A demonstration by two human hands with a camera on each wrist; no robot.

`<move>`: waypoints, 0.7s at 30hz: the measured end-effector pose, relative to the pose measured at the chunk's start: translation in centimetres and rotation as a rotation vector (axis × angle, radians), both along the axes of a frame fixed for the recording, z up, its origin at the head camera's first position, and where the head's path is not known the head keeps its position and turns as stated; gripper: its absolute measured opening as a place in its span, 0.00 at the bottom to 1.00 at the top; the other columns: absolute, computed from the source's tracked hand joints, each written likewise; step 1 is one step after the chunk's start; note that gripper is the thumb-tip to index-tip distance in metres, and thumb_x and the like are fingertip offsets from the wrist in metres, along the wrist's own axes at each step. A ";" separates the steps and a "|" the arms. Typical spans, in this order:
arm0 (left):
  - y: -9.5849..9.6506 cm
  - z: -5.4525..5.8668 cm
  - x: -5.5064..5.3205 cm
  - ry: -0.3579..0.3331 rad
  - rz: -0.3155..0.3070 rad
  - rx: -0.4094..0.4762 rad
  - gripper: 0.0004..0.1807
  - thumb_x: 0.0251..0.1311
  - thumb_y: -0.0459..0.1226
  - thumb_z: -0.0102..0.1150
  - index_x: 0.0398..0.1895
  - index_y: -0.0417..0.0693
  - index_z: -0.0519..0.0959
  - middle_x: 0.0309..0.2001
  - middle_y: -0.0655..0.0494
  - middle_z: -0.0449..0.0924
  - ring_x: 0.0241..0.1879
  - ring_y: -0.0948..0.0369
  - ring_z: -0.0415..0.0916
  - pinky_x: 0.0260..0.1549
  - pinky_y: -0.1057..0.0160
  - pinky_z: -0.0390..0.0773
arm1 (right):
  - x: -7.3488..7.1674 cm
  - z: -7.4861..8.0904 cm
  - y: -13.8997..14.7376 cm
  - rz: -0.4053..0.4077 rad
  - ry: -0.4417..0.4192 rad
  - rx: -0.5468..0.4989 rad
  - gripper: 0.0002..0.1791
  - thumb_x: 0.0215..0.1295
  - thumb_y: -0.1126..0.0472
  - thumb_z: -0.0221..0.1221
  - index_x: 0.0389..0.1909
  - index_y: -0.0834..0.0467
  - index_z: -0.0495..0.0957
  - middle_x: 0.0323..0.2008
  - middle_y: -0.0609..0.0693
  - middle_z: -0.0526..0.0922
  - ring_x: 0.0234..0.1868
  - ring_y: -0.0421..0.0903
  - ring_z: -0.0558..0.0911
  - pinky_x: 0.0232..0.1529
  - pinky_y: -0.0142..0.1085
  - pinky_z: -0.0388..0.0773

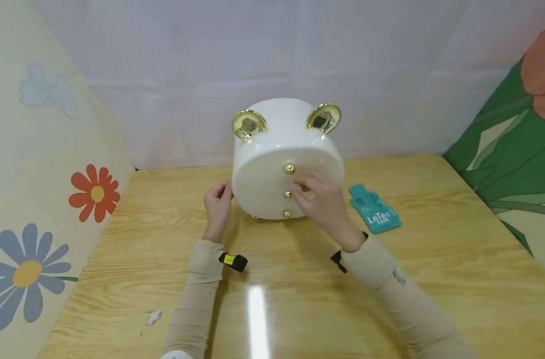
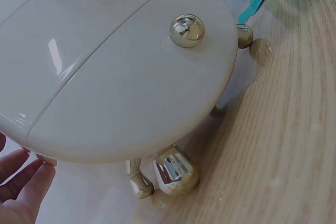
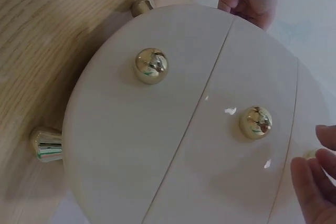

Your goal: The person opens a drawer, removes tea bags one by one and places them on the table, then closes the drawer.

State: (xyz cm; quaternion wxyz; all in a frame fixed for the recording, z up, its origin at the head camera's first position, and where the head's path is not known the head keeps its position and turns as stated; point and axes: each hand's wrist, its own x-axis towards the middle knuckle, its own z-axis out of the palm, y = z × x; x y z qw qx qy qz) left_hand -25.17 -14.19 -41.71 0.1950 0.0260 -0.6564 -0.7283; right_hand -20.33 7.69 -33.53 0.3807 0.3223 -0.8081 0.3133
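A glossy white rounded box (image 1: 259, 184) stands on the table, with gold ears on top and short gold feet. Seams divide its front into three sections, each with a round gold knob (image 3: 151, 66). At its left edge, the fingertips of my left hand (image 1: 218, 204) touch the side; the left wrist view shows those fingers (image 2: 39, 182) nearly straight. My right hand (image 1: 324, 202) is in front of the box, fingers bent and apart with nothing between them. In the right wrist view its fingertips overlap the top knob (image 3: 311, 153), hiding most of it.
A teal packet (image 1: 375, 212) lies right of the box on the wooden table (image 1: 299, 289). Behind hangs a white cloth (image 1: 187, 89). Painted panels stand at both sides. A small pale patch (image 1: 154, 317) marks the table at front left.
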 end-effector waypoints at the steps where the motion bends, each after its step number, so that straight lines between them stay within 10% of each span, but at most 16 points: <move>1: 0.0 0.0 0.0 0.000 -0.001 0.000 0.12 0.61 0.32 0.53 0.36 0.26 0.79 0.27 0.56 0.79 0.27 0.68 0.74 0.32 0.72 0.77 | 0.0 -0.2 0.0 0.000 -0.005 0.014 0.11 0.42 0.71 0.69 0.27 0.69 0.78 0.27 0.59 0.79 0.22 0.50 0.79 0.24 0.36 0.80; 15: 0.1 0.2 0.1 0.013 0.003 0.026 0.11 0.60 0.28 0.52 0.36 0.24 0.78 0.26 0.59 0.78 0.26 0.69 0.74 0.31 0.73 0.78 | -0.4 -2.8 -0.5 -0.099 -0.023 0.290 0.11 0.44 0.69 0.68 0.30 0.65 0.79 0.32 0.56 0.77 0.34 0.52 0.77 0.34 0.40 0.78; 21: 0.1 0.8 0.5 0.013 -0.010 0.017 0.11 0.61 0.29 0.51 0.37 0.23 0.78 0.26 0.60 0.77 0.26 0.70 0.74 0.31 0.74 0.77 | -0.7 -3.2 -0.9 -0.122 0.157 0.370 0.09 0.44 0.73 0.65 0.28 0.67 0.76 0.31 0.59 0.75 0.29 0.53 0.76 0.29 0.40 0.78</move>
